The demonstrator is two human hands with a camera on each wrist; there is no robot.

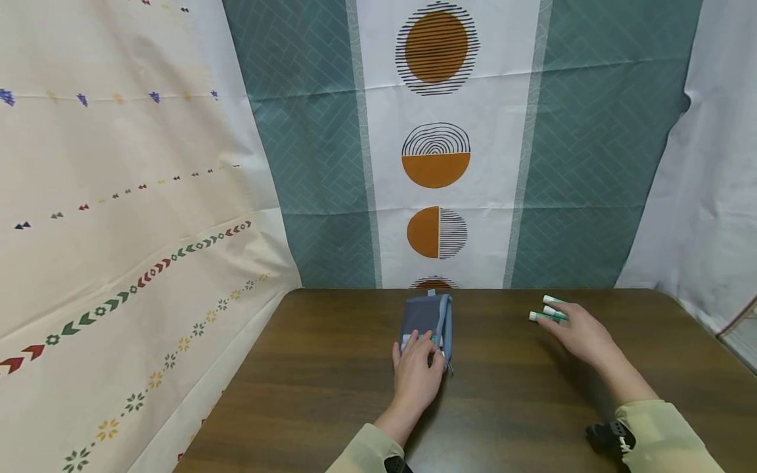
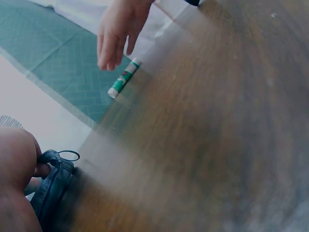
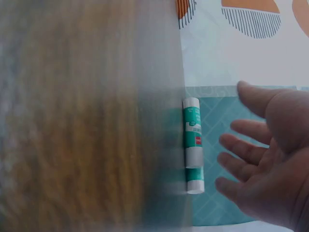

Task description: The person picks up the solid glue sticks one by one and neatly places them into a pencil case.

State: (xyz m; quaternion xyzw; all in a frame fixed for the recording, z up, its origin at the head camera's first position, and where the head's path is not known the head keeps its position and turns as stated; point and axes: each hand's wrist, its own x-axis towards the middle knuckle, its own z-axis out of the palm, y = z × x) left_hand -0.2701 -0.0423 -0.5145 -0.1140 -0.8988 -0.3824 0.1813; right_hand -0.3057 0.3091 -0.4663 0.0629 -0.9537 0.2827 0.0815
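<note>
A blue-grey zippered pouch (image 1: 422, 312) lies on the table, a bit of white and green showing at its opening. My left hand (image 1: 416, 378) is at its near end, fingers bent at the rim of the pouch (image 2: 50, 188); part of the grip is hidden. To the right lie three green glue sticks with white ends, the nearest glue stick (image 1: 543, 317) partly under my right hand (image 1: 585, 335). In the right wrist view, my right hand (image 3: 275, 154) hovers beside a glue stick (image 3: 193, 130), fingers spread and apart from it.
The brown wooden table (image 1: 503, 407) ends at a patterned curtain (image 1: 319, 164) behind. A cream cloth (image 1: 148, 230) with printed motifs hangs along the left side, and white cloth (image 1: 710, 197) hangs on the right.
</note>
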